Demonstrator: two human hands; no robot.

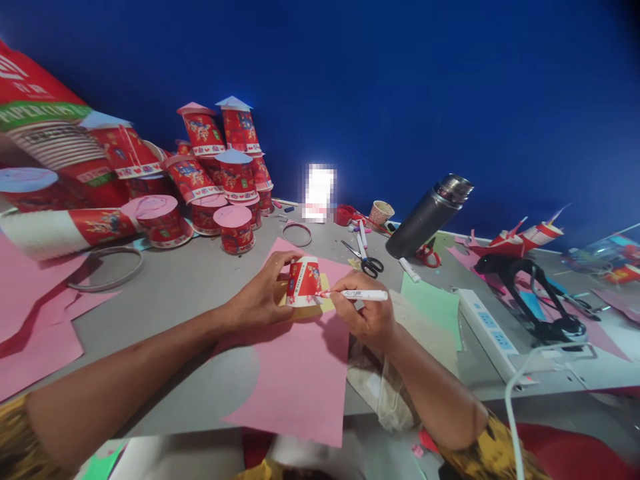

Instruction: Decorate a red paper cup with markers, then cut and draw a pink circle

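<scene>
My left hand [265,293] is closed around a red and white printed paper cup [303,277], holding it tilted above the table. In my right hand [367,317] is a white acrylic marker [367,295], gripped like a pen. Its tip meets the cup's side near the white rim band, where small red marks show. Beneath the cup lie a yellow paper piece [327,293] and a large pink paper sheet [300,373] with a rounded cutout. A cloth [425,320] lies under my right forearm.
Decorated cups [235,230] stand stacked at the left, by a pack of paper cups [60,133]. Scissors [369,263], a dark thermos [427,217], a tape ring [297,234] and a power strip [487,330] with a white cable [513,413] surround the work area.
</scene>
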